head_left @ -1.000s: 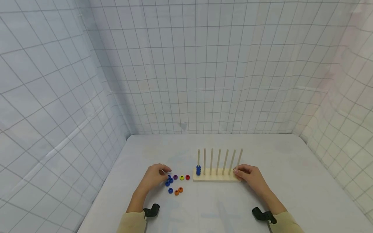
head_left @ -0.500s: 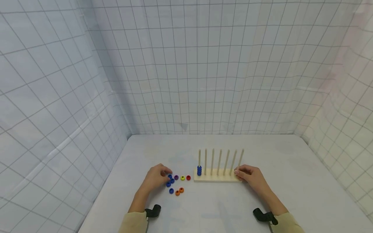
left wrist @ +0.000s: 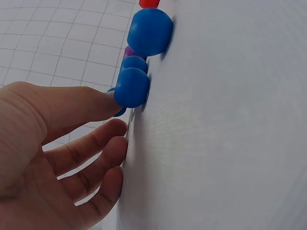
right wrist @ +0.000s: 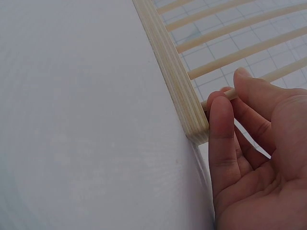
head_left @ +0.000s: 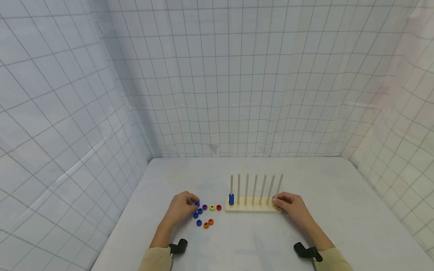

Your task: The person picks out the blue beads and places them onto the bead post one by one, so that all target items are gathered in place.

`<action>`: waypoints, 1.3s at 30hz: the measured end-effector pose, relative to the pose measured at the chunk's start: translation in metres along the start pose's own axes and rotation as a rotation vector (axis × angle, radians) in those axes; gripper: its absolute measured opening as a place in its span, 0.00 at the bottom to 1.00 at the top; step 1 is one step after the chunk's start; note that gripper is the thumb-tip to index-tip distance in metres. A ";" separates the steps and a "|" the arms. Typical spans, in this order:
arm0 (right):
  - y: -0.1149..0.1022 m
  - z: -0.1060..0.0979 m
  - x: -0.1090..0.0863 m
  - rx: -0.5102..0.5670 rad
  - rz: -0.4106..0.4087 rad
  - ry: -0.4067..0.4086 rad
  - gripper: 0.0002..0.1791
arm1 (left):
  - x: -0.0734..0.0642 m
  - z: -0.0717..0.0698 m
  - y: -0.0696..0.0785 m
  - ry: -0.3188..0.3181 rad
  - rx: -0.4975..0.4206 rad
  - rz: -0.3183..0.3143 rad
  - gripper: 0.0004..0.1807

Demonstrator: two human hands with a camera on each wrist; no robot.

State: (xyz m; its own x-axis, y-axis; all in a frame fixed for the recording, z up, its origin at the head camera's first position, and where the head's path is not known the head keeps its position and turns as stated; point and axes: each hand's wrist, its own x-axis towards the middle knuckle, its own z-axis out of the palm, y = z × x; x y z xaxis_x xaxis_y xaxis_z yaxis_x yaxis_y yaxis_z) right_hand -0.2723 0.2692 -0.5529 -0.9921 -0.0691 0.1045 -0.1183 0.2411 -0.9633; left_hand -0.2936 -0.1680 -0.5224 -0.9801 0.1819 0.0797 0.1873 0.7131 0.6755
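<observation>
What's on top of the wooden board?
Seven pegs, with blue beads stacked on the leftmost peg. The beads hide its bottom; the right hand partly covers the wooden board at its right end.

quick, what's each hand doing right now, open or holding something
Left hand: closed, pinching a blue bead.
Right hand: closed, holding the rightmost wooden peg low down.

The table [head_left: 217, 248] has a flat white top, with a few soft shadows on it. Directly on this top stands a pale wooden peg board [head_left: 249, 208], its base lying flat. To the left of it there is a short row of beads: a red bead [head_left: 218, 207] just beside the board's end, then a yellow bead [head_left: 212, 207], then a purple bead [head_left: 205, 207]. Near the purple one lie two blue beads [head_left: 196, 215]. In front of these, another blue bead [head_left: 199, 223] lies near two orange beads [head_left: 211, 222].
</observation>
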 end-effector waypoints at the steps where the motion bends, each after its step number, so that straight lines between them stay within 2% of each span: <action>1: 0.000 0.000 0.000 -0.004 -0.005 -0.003 0.12 | 0.000 0.000 0.000 0.001 -0.004 -0.008 0.11; 7: -0.001 0.001 -0.002 -0.008 -0.020 -0.003 0.13 | -0.001 -0.003 0.004 0.006 -0.019 -0.022 0.11; 14: -0.003 0.001 -0.001 -0.018 -0.021 -0.003 0.13 | -0.001 -0.007 0.010 0.020 -0.039 -0.004 0.12; 23: -0.003 0.001 -0.003 -0.022 -0.014 0.002 0.12 | -0.001 -0.015 0.025 0.046 -0.045 0.012 0.12; 31: -0.002 0.000 -0.001 -0.011 -0.013 0.003 0.13 | 0.002 -0.019 0.041 0.066 -0.079 0.062 0.12; 39: -0.005 0.001 -0.002 -0.034 -0.030 -0.012 0.14 | 0.005 -0.021 0.059 0.110 -0.075 0.119 0.12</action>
State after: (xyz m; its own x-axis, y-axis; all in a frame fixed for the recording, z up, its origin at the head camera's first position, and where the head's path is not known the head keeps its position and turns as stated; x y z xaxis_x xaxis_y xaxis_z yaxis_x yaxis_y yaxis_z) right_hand -0.2693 0.2673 -0.5489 -0.9875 -0.0886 0.1303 -0.1498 0.2718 -0.9506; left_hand -0.2885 -0.1395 -0.4666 -0.9535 0.1836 0.2390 0.3006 0.6379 0.7090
